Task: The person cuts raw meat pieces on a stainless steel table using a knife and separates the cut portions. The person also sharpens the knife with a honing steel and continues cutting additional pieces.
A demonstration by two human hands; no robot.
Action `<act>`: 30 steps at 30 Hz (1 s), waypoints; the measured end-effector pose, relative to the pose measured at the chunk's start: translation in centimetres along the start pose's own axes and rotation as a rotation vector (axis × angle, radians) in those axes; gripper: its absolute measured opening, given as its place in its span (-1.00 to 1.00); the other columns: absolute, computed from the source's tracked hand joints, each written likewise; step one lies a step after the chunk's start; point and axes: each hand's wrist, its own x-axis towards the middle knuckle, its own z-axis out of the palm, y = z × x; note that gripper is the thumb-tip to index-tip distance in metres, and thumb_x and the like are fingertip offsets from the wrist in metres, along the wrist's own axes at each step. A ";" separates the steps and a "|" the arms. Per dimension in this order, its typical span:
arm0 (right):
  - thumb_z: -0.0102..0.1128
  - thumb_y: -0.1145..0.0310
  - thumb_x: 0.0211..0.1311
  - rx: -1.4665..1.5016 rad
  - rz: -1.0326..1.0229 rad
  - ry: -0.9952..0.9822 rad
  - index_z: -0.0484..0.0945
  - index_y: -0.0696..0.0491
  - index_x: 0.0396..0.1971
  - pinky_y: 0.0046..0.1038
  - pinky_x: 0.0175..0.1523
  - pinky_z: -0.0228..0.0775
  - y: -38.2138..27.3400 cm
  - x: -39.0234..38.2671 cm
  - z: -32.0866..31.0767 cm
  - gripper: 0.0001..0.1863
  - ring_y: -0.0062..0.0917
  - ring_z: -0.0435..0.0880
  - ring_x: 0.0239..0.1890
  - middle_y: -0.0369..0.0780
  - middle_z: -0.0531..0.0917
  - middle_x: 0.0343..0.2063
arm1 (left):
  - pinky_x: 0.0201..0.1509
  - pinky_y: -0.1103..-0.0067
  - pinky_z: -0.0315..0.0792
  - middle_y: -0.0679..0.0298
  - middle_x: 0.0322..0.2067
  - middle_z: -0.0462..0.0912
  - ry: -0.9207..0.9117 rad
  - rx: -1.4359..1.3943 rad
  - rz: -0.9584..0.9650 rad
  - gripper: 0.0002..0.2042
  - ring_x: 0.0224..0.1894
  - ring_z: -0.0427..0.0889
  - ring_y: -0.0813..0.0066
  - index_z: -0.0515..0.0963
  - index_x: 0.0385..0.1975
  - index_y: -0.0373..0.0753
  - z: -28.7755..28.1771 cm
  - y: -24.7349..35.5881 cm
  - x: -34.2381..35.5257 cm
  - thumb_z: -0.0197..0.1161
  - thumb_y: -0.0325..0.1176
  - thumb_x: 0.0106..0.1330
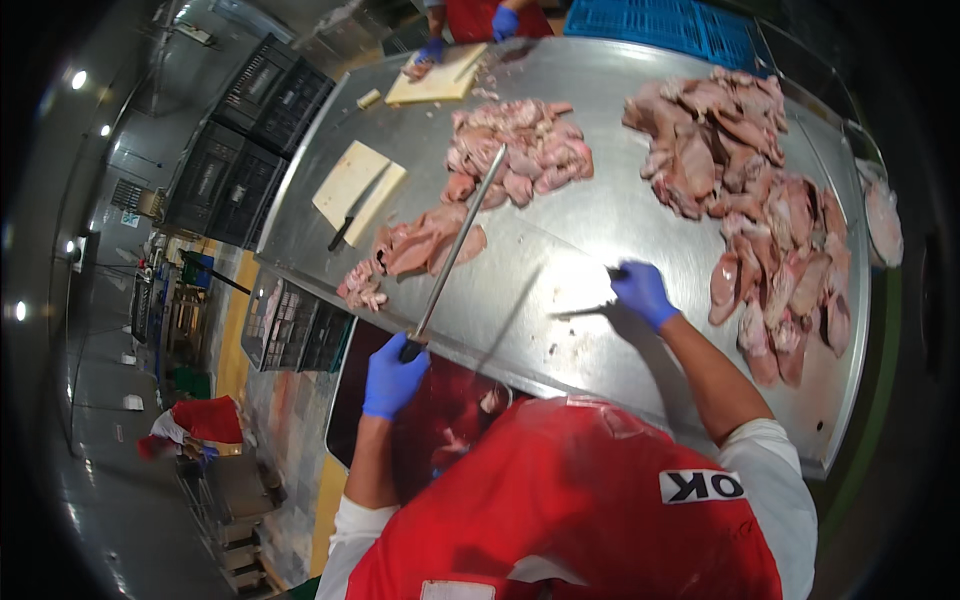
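Note:
My left hand (394, 377) is closed round the dark handle of a long honing steel (459, 243), whose rod slants up and away over the table. In my right hand (643, 293) is a dark-handled knife (617, 273); its blade is hard to make out against the glare on the steel table (560, 360). A dark, knife-like shadow lies below that hand. Beyond the rod is a heap of pink meat pieces (530, 150). A larger piece of meat (420, 243) and small scraps (361, 287) lie to the left.
At left, a second knife (350, 222) rests on a cutting board (345, 185). Large meat heaps (780, 220) cover the right side. Across the table, a co-worker's gloved hands (505, 22) are near another board (435, 85). A red bin (400, 440) stands below the near edge.

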 end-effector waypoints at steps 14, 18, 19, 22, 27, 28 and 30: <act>0.16 0.37 0.26 0.539 0.196 0.560 0.65 0.11 -0.17 -0.33 -0.21 0.60 0.4 0.8 0.7 -0.79 -0.29 0.76 -0.32 -0.13 0.75 -0.31 | -0.48 0.65 0.30 0.49 -0.55 0.48 -0.188 -0.186 -0.169 -0.85 -0.54 0.36 0.74 0.62 -0.19 -0.28 3.8 -1.3 -2.3 0.31 -0.40 0.32; 0.36 0.41 0.04 0.091 -0.520 0.043 0.63 0.00 -0.14 -0.24 -0.03 0.56 -14.9 -3.8 2.6 -0.69 -0.13 0.69 -0.20 -0.11 0.68 -0.25 | -0.48 0.66 0.31 0.49 -0.57 0.48 -0.297 -0.249 -0.298 -0.84 -0.54 0.37 0.74 0.62 -0.14 -0.27 6.4 1.0 0.0 0.30 -0.41 0.33; 0.37 0.39 0.05 0.163 -0.570 0.133 0.62 0.01 -0.14 -0.25 -0.04 0.56 -13.4 -2.9 3.0 -0.68 -0.16 0.69 -0.21 -0.11 0.68 -0.25 | -0.48 0.66 0.30 0.49 -0.57 0.47 -0.305 -0.266 -0.279 -0.84 -0.55 0.37 0.74 0.62 -0.14 -0.26 6.1 1.8 0.2 0.30 -0.41 0.33; 0.26 0.42 0.16 0.418 0.029 0.345 0.61 0.14 -0.13 -0.31 -0.01 0.53 -3.1 0.1 -0.2 -0.73 -0.26 0.71 -0.18 -0.07 0.71 -0.24 | -0.43 0.64 0.34 0.51 -0.53 0.48 -0.238 -0.217 -0.284 -0.83 -0.49 0.40 0.74 0.65 -0.16 -0.27 3.1 1.8 -1.0 0.33 -0.40 0.29; 0.18 0.42 0.38 0.631 0.148 0.499 0.63 0.26 -0.12 -0.40 -0.04 0.49 7.4 1.9 -3.0 -0.78 -0.52 0.65 -0.23 -0.24 0.74 -0.27 | -0.40 0.63 0.36 0.45 -0.53 0.50 -0.126 -0.040 -0.188 -0.83 -0.46 0.39 0.74 0.65 -0.20 -0.28 -0.4 -1.1 -1.2 0.33 -0.38 0.27; 0.23 0.35 0.41 0.600 0.125 0.266 0.64 0.26 -0.14 -0.45 -0.05 0.48 7.8 1.8 -1.3 -0.75 -0.61 0.59 -0.24 -0.27 0.72 -0.31 | -0.39 0.62 0.36 0.43 -0.54 0.51 -0.123 0.022 -0.159 -0.82 -0.46 0.39 0.74 0.65 -0.19 -0.29 -0.2 -1.6 -0.7 0.33 -0.37 0.27; 0.34 0.26 0.32 0.620 0.145 0.076 0.67 0.23 -0.04 -0.47 -0.08 0.49 0.7 0.7 1.6 -0.63 -0.62 0.63 -0.26 -0.25 0.73 -0.32 | -0.37 0.56 0.41 0.31 -0.57 0.51 -0.098 0.062 -0.075 -0.80 -0.46 0.41 0.69 0.62 -0.21 -0.34 0.4 -1.9 -0.3 0.33 -0.38 0.25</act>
